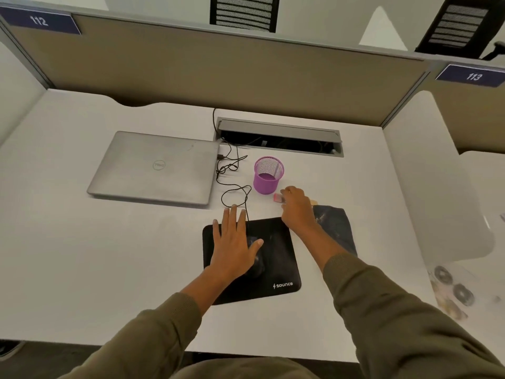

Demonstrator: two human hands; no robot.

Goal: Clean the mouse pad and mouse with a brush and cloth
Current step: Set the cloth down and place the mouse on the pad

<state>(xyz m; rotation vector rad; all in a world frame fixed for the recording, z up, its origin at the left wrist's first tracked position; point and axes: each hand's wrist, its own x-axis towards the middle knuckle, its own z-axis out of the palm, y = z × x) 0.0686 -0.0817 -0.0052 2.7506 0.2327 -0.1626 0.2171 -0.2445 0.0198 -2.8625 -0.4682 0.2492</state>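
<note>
Left hand [232, 242] flat, fingers spread, over mouse [257, 258] on pad [276, 269]. Right hand [296, 206] curled on brush [279, 198] beside cup [267, 175]. Cloth [336, 225] right of pad, on surface [109, 255].

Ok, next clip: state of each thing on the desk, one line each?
Laptop: lid closed, flat.
Pen cup: upright, looks empty.
Mouse pad: flat, left hand spread over it.
Mouse: on pad, mostly hidden under that hand.
Brush: right hand curled on it.
Cloth: lying beside pad.
Cable hatch: open.
</note>
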